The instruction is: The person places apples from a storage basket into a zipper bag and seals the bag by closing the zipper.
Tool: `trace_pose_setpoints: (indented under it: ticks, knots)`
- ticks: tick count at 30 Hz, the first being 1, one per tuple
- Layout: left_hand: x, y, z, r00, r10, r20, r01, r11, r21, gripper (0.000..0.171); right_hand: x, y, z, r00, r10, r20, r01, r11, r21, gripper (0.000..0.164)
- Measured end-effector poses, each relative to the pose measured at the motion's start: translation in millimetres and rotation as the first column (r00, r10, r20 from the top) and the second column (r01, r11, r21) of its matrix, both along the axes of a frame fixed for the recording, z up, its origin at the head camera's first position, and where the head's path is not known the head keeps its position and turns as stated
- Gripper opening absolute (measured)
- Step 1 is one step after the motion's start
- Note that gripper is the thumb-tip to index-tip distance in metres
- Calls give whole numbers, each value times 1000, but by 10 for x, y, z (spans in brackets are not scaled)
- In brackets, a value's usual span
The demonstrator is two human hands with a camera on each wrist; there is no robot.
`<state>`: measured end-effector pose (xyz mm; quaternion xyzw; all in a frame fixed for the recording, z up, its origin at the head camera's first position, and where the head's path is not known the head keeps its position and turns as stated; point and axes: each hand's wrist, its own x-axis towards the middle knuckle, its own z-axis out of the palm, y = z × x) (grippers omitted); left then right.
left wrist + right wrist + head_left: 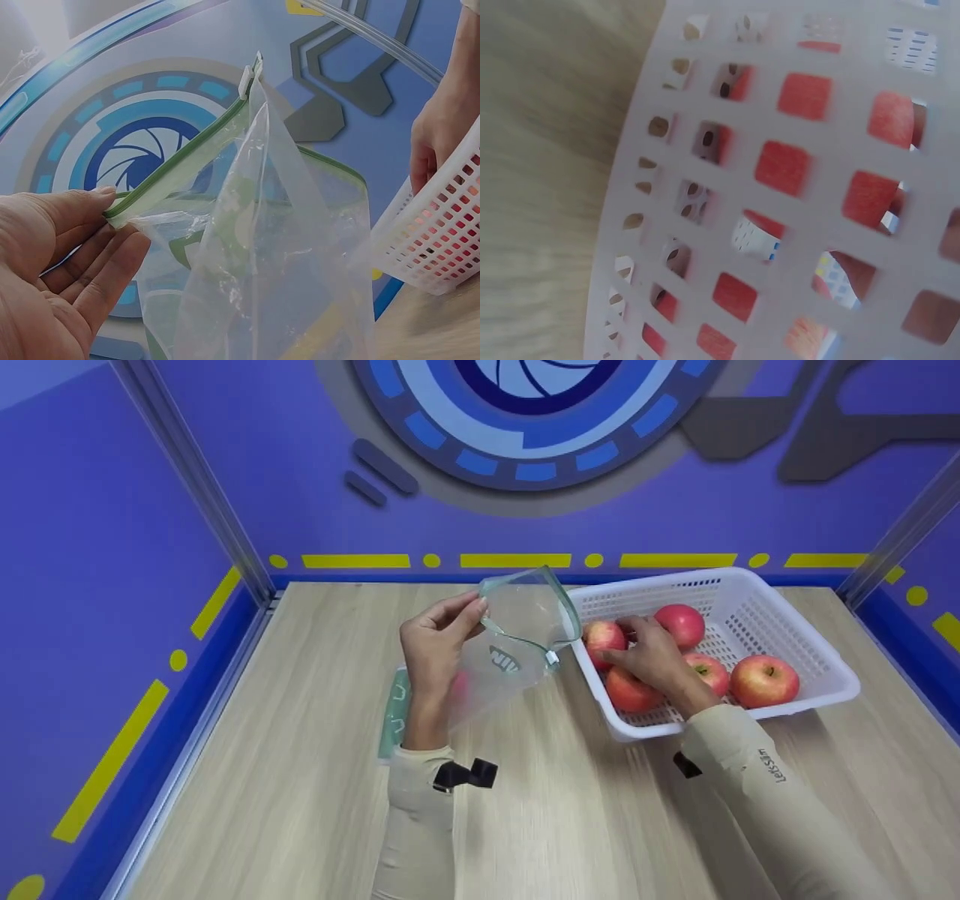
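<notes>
My left hand (439, 641) pinches the green zip edge of a clear slider bag (255, 247) between thumb and fingers. The bag's mouth gapes toward the right, and a white slider (553, 658) sits on its zip. In the head view my right hand (651, 654) reaches into a white basket (829, 664), thumb and fingers curled round a red-yellow apple (600, 636) by the left wall. Below that one lies another apple (631, 690). The right wrist view shows mainly the basket's perforated wall (735, 187), with red apple skin behind the holes.
Several more apples rest in the basket, including a red one (680, 626) behind my right hand and a large one (765, 681) on the right. Under my left forearm a green-edged plastic piece (394, 716) lies on the wooden table (300, 780). A blue printed wall (285, 472) stands behind.
</notes>
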<state>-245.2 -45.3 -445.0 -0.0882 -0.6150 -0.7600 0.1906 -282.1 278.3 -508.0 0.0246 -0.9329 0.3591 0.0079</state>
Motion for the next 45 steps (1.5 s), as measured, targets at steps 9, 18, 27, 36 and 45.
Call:
trace_pose_setpoints:
  ticks: [9,18,27,36,45]
  knots:
    - [1,-6,-3,1000,-1,-8,1,1000,-7,18,20,20,18,996,12,83,-7,998,-59,71]
    - [5,-11,3,1000,1,-2,-1,1000,5,17,6,22,28,999,11,41,-10,1000,-22,71]
    - [4,-19,18,1000,-6,-1,6,1000,6,18,18,-5,62,1000,-21,22,23,998,-55,72]
    - [7,-17,22,1000,-4,1,4,1000,17,18,43,3,117,997,-60,43,65,991,-119,78]
    - [-16,-9,6,1000,-3,5,3,1000,27,18,45,9,166,996,-93,-8,90,979,-181,81]
